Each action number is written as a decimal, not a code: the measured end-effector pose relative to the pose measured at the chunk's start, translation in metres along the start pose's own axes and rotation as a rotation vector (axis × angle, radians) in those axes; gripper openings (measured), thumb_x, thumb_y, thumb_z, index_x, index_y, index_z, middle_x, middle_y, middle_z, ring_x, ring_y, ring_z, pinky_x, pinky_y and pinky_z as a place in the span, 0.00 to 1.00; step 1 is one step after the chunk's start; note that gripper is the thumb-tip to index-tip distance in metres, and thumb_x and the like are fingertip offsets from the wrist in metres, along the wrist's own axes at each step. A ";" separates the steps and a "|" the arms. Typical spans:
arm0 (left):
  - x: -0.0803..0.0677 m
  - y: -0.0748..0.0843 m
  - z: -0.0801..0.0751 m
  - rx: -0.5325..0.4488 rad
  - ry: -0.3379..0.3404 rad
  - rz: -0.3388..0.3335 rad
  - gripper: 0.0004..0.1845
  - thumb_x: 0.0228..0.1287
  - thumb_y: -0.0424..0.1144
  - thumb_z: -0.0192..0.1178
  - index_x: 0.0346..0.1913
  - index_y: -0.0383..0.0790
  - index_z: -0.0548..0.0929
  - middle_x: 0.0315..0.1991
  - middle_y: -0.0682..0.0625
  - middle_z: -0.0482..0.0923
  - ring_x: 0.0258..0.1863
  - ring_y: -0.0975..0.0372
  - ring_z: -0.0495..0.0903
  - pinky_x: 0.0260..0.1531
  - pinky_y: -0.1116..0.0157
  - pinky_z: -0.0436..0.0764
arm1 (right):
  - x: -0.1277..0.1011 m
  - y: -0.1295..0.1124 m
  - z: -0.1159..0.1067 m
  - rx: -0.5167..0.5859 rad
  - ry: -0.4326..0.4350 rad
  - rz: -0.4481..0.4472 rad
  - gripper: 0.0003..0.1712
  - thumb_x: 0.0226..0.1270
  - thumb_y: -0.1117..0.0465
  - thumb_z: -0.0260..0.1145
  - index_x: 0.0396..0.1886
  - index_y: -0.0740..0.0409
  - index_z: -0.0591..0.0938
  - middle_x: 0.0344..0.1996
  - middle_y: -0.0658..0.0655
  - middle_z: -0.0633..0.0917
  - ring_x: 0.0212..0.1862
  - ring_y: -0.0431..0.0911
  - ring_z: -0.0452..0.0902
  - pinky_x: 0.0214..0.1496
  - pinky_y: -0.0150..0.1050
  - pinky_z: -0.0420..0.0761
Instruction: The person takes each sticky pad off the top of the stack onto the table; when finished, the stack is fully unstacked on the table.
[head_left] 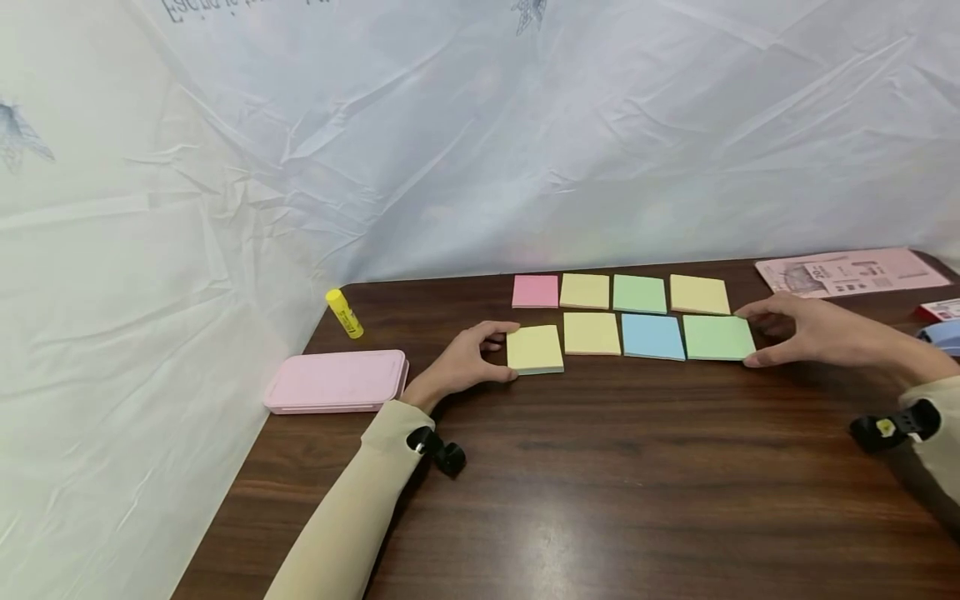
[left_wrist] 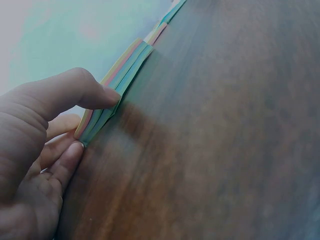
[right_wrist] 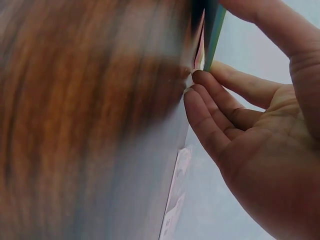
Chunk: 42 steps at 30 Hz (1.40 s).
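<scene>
Sticky-note pads lie in two rows of four on the dark wooden bench [head_left: 600, 467], right of the pink case [head_left: 336, 381]. Left hand [head_left: 467, 360] pinches the yellow pad [head_left: 534, 348] at the near row's left end between thumb and fingers. Right hand [head_left: 806, 332] grips the green pad [head_left: 717, 337] at that row's right end, thumb and fingers on its right corners. A glue stick [head_left: 344, 313] lies just behind the pink case.

A square yellow sticky-note pad [head_left: 535, 348] lies flat between the left fingers [head_left: 501, 332]. A green pad [head_left: 717, 337] lies flat, its right edge touching the right fingers [head_left: 757, 310].
</scene>
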<state>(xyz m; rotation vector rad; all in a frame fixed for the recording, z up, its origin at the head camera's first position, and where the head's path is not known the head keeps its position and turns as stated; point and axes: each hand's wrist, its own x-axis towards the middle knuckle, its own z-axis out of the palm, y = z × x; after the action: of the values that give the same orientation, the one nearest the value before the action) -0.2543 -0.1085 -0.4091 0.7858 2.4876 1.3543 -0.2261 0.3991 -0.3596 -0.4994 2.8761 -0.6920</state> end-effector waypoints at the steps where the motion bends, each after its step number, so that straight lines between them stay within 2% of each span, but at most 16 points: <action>1: 0.000 0.000 0.000 -0.001 0.002 0.000 0.39 0.59 0.34 0.77 0.75 0.40 0.76 0.71 0.46 0.74 0.64 0.52 0.76 0.67 0.56 0.74 | 0.000 0.000 0.000 -0.004 0.002 -0.004 0.44 0.59 0.53 0.84 0.69 0.71 0.77 0.60 0.71 0.78 0.59 0.69 0.78 0.49 0.42 0.81; 9: 0.000 -0.002 0.000 0.005 0.004 -0.005 0.39 0.59 0.34 0.77 0.75 0.40 0.76 0.71 0.47 0.74 0.64 0.52 0.76 0.67 0.56 0.75 | 0.002 0.000 0.004 0.021 0.012 -0.056 0.45 0.56 0.59 0.86 0.68 0.76 0.77 0.60 0.75 0.77 0.59 0.72 0.78 0.50 0.34 0.80; 13: 0.001 -0.002 0.000 0.005 0.004 -0.004 0.39 0.59 0.34 0.77 0.75 0.41 0.76 0.71 0.47 0.75 0.64 0.53 0.76 0.67 0.56 0.74 | 0.002 0.000 0.004 0.022 0.011 -0.072 0.44 0.56 0.60 0.86 0.68 0.76 0.77 0.61 0.75 0.76 0.59 0.72 0.77 0.50 0.34 0.82; 15: 0.002 -0.002 0.000 0.005 0.005 -0.002 0.39 0.59 0.34 0.77 0.75 0.41 0.76 0.71 0.47 0.75 0.64 0.53 0.76 0.67 0.57 0.74 | 0.002 0.000 0.003 0.012 0.007 -0.064 0.45 0.56 0.59 0.85 0.68 0.76 0.76 0.61 0.75 0.76 0.59 0.72 0.77 0.50 0.36 0.82; 19: 0.002 -0.001 0.001 0.006 0.008 0.000 0.39 0.59 0.34 0.77 0.75 0.40 0.77 0.71 0.46 0.75 0.64 0.52 0.76 0.67 0.56 0.75 | 0.005 -0.008 0.001 -0.019 0.025 -0.051 0.44 0.60 0.55 0.84 0.68 0.76 0.76 0.60 0.75 0.78 0.59 0.71 0.78 0.55 0.55 0.83; 22: 0.002 -0.001 0.000 0.005 0.011 -0.002 0.39 0.59 0.34 0.77 0.75 0.40 0.77 0.70 0.46 0.75 0.64 0.52 0.76 0.67 0.56 0.75 | 0.009 -0.019 0.000 -0.045 0.077 -0.065 0.42 0.63 0.52 0.83 0.67 0.75 0.77 0.59 0.73 0.79 0.57 0.69 0.79 0.54 0.64 0.80; 27: 0.002 -0.001 0.001 0.000 0.015 -0.005 0.39 0.59 0.33 0.77 0.74 0.40 0.77 0.70 0.46 0.75 0.64 0.52 0.76 0.67 0.56 0.75 | 0.017 -0.049 0.005 -0.035 0.141 -0.104 0.40 0.64 0.50 0.81 0.68 0.67 0.80 0.56 0.64 0.80 0.55 0.57 0.78 0.51 0.54 0.79; 32: 0.002 -0.001 0.003 -0.004 0.013 -0.009 0.39 0.59 0.34 0.77 0.75 0.40 0.77 0.70 0.46 0.75 0.64 0.52 0.76 0.67 0.57 0.75 | 0.032 -0.083 0.016 0.038 0.093 -0.165 0.39 0.66 0.48 0.80 0.70 0.63 0.79 0.63 0.61 0.78 0.61 0.59 0.78 0.60 0.63 0.78; 37: 0.003 0.000 0.004 -0.004 0.017 -0.009 0.39 0.59 0.35 0.77 0.75 0.41 0.77 0.70 0.47 0.75 0.64 0.53 0.76 0.67 0.57 0.75 | 0.050 -0.111 0.029 0.083 0.035 -0.238 0.40 0.66 0.48 0.80 0.70 0.64 0.79 0.63 0.61 0.77 0.60 0.63 0.81 0.60 0.61 0.81; 42: 0.003 0.003 0.004 -0.004 0.018 -0.007 0.39 0.59 0.35 0.77 0.75 0.41 0.77 0.70 0.47 0.75 0.64 0.53 0.76 0.67 0.57 0.75 | 0.069 -0.131 0.043 0.087 -0.001 -0.287 0.43 0.63 0.46 0.82 0.70 0.66 0.79 0.64 0.62 0.79 0.62 0.61 0.80 0.63 0.59 0.80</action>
<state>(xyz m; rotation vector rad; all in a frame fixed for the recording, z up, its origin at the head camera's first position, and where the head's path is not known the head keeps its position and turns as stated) -0.2543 -0.1022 -0.4090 0.7671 2.4980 1.3694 -0.2446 0.2469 -0.3406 -0.9109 2.7860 -0.8523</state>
